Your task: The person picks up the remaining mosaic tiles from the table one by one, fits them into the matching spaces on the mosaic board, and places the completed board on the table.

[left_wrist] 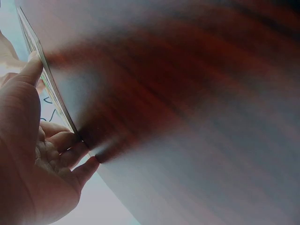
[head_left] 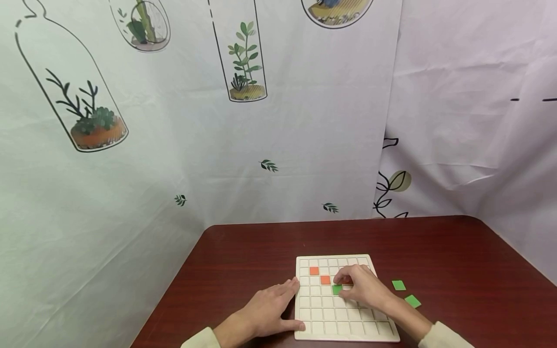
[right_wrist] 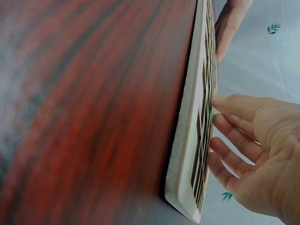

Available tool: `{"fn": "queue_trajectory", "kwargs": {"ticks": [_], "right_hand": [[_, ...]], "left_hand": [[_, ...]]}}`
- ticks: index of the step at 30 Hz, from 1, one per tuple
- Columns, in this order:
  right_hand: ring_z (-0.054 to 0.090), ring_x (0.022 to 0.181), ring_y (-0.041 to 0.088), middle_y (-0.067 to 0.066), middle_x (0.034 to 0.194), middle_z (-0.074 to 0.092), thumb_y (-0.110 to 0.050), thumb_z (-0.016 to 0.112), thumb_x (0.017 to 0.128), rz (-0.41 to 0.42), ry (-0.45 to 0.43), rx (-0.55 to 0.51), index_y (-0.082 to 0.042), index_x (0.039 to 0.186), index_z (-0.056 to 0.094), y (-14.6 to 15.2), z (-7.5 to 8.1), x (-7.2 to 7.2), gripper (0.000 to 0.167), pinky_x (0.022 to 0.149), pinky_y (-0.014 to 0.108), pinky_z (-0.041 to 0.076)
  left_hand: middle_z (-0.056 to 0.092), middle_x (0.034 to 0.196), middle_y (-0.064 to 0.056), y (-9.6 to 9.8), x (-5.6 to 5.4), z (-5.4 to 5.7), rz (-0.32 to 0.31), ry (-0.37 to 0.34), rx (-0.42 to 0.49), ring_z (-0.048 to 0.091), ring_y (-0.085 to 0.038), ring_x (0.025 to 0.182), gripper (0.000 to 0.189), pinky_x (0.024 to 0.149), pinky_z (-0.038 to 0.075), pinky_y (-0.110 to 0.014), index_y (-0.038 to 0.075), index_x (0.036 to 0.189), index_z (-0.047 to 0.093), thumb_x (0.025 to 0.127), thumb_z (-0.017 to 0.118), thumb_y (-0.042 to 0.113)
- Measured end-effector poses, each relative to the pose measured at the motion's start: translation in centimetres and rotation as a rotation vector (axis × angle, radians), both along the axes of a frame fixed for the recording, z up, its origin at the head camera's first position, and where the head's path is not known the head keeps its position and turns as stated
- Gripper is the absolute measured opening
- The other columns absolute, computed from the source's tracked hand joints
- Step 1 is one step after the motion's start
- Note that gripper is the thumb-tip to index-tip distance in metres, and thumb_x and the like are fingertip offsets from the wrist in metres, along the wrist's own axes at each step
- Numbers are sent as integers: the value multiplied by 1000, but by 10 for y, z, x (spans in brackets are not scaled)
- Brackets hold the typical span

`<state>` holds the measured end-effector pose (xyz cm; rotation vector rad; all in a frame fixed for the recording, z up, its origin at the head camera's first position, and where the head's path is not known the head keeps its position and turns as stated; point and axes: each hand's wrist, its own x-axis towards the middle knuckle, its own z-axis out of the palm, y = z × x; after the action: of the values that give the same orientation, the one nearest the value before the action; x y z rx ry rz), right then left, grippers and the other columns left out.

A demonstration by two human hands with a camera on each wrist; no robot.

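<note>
A cream grid board (head_left: 324,328) lies on the table, its squares framed by raised lines. My left hand (head_left: 271,309) rests at the board's left side, fingers extended along the edge and thumb on the near left corner. Over the board's middle, my right hand (head_left: 363,286) pinches a green square tile (head_left: 337,290) between thumb and curved fingers, down at a grid cell. The right wrist view has the thumb and fingertips (right_wrist: 216,119) right at the board's surface. Two orange tiles, one upper left (head_left: 314,270) and one nearer the green tile (head_left: 325,280), sit in cells.
Two loose green tiles, one farther back (head_left: 398,285) and one closer (head_left: 413,301), lie on the dark red wooden table (head_left: 252,251) to the right of the board, beside the right forearm. White fabric (head_left: 304,145) printed with plants hangs behind the table and along its sides.
</note>
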<state>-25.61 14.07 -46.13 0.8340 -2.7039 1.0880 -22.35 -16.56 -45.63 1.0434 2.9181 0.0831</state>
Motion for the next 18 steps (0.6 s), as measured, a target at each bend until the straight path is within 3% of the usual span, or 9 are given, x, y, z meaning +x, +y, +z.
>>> {"fn": "queue_trajectory", "kwargs": {"ticks": [9,18], "right_hand": [[60,80,4,-10,90,73,-3,92,77,0,1,1,-14,93,80,0,0,0,23,70,28,53],[61,77,9,-6,87,71,-2,87,82,-53,-21,-44,-10,96,80,3,7,5,18,67,26,51]], "left_hand": [[38,170,-4,0,0,0,6,-7,1,45,-19,150,103,110,49,-44,11,166,38,93,53,82],[37,170,-3,1,-1,1,13,-16,-1,44,-18,150,103,110,49,-44,12,166,38,93,55,82]]}}
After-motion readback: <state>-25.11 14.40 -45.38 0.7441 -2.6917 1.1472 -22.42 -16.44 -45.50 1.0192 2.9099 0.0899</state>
